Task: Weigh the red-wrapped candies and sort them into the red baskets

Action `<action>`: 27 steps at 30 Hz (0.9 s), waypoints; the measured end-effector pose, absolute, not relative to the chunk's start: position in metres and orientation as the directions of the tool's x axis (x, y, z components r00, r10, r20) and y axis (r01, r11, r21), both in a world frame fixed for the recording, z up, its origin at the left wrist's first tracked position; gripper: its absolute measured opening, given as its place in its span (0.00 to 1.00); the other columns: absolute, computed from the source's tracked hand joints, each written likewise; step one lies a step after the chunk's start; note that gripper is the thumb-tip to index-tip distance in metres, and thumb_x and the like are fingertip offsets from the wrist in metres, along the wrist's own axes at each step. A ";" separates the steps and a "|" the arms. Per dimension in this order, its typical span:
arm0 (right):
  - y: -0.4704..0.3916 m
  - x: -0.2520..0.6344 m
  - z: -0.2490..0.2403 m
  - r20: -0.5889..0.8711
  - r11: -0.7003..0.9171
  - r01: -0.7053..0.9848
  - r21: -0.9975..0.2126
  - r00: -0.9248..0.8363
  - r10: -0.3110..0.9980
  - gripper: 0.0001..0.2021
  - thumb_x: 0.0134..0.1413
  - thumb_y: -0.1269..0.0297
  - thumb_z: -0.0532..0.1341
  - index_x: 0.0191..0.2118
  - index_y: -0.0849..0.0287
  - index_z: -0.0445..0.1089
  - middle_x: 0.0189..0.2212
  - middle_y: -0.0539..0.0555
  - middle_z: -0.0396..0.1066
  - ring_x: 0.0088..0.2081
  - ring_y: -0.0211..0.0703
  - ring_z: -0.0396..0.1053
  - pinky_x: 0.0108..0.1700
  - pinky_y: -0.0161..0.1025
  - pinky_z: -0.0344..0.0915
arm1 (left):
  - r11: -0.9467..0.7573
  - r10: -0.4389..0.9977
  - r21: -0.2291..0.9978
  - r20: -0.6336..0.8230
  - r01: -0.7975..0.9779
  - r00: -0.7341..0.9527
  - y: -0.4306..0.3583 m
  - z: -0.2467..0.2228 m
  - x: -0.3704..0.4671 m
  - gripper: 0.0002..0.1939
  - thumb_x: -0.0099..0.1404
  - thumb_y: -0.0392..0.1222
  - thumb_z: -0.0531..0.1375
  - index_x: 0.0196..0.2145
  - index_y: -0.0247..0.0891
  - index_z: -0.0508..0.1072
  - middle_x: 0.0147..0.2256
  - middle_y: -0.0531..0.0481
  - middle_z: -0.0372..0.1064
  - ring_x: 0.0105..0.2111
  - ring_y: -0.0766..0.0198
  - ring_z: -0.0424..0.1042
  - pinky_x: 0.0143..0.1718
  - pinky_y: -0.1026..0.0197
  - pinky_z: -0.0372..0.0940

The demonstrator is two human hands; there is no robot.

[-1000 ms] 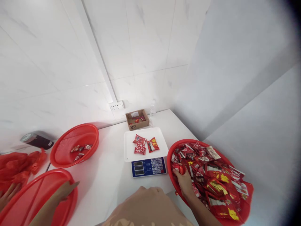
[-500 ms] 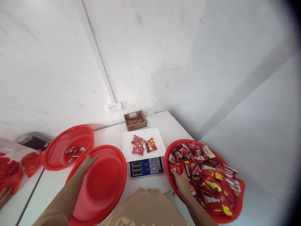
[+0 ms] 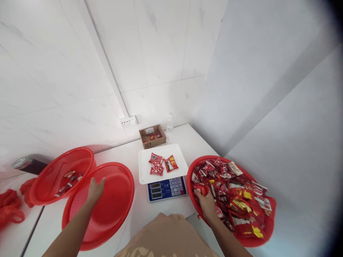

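My left hand [image 3: 95, 189] reaches over the red mesh basket [image 3: 112, 200] on the left, near the side where it meets a second red basket [image 3: 88, 153]. Its thumb is spread from the fingers and nothing shows in it. Inside the heaped red basket [image 3: 190, 171] on the right, my right hand [image 3: 207, 202] has its fingers closed around a small red packet [image 3: 200, 189]; part of the grip is hidden. Between the baskets stands a digital scale [image 3: 167, 189]. Three red snack packets [image 3: 170, 163] lie on its white tray [image 3: 146, 171].
Behind the scale sit a cardboard box [image 3: 152, 143] with red packets and a clear bottle [image 3: 169, 123]. A dark cylinder [image 3: 29, 164] and red bags [image 3: 10, 207] are at the far left. Walls rise behind the table and on the right.
Both left baskets have shifted leftward, along with my left hand. The other person's hand at the lower left is out of view. My right hand has stayed about in place.
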State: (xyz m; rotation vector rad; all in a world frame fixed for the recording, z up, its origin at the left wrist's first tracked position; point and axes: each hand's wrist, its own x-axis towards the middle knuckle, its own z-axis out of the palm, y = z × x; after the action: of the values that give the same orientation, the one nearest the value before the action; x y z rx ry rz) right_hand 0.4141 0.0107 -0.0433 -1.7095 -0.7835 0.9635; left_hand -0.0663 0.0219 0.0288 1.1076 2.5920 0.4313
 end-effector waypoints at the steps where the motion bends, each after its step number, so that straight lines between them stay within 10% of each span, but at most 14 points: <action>1: 0.011 0.414 -0.043 -0.256 -0.324 0.062 -0.944 0.479 0.840 0.25 0.35 0.59 0.63 0.45 0.58 0.68 0.31 0.50 0.74 0.37 0.49 0.71 0.39 0.41 0.67 | 0.618 0.771 0.425 -0.163 0.661 -0.616 0.023 0.025 -0.049 0.36 0.65 0.53 0.42 0.61 0.21 0.41 0.62 0.25 0.44 0.62 0.48 0.47 0.58 0.49 0.53; 5: 0.010 0.412 -0.040 -0.299 -0.363 0.047 -0.931 0.476 0.827 0.26 0.35 0.59 0.62 0.46 0.57 0.68 0.31 0.50 0.74 0.37 0.49 0.71 0.38 0.41 0.68 | 0.434 0.901 0.575 -0.295 0.693 -0.319 0.016 0.005 0.023 0.39 0.63 0.56 0.47 0.64 0.32 0.38 0.61 0.36 0.51 0.60 0.56 0.55 0.56 0.55 0.57; 12: 0.011 0.413 -0.034 -0.274 -0.352 0.078 -0.933 0.478 0.834 0.23 0.35 0.58 0.62 0.43 0.56 0.69 0.32 0.50 0.74 0.37 0.48 0.71 0.40 0.41 0.67 | 0.213 0.966 0.634 -0.251 0.744 -0.062 0.024 -0.007 0.050 0.51 0.53 0.52 0.61 0.64 0.36 0.36 0.65 0.35 0.36 0.64 0.50 0.39 0.60 0.49 0.48; 19: 0.012 0.409 -0.030 -0.231 -0.355 0.207 -0.912 0.456 0.859 0.25 0.36 0.54 0.60 0.45 0.57 0.66 0.38 0.54 0.72 0.42 0.50 0.70 0.50 0.46 0.62 | -0.013 0.997 0.383 -0.062 0.924 0.040 0.076 0.009 0.095 0.42 0.59 0.58 0.54 0.64 0.40 0.42 0.66 0.35 0.31 0.65 0.44 0.30 0.60 0.40 0.39; 27: 0.009 0.404 -0.021 -0.159 -0.287 0.283 -0.915 0.403 0.902 0.22 0.40 0.55 0.58 0.44 0.57 0.67 0.41 0.55 0.71 0.46 0.49 0.68 0.53 0.47 0.59 | -0.257 0.864 0.243 -0.375 0.935 0.335 0.136 0.026 0.137 0.44 0.51 0.55 0.63 0.62 0.49 0.51 0.65 0.40 0.35 0.63 0.36 0.34 0.57 0.35 0.43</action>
State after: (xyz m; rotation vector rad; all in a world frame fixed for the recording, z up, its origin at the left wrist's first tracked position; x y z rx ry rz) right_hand 0.4042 0.0094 -0.0211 -1.7900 -1.0291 0.8936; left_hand 0.1370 0.1358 0.0262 2.1871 1.5834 -0.2297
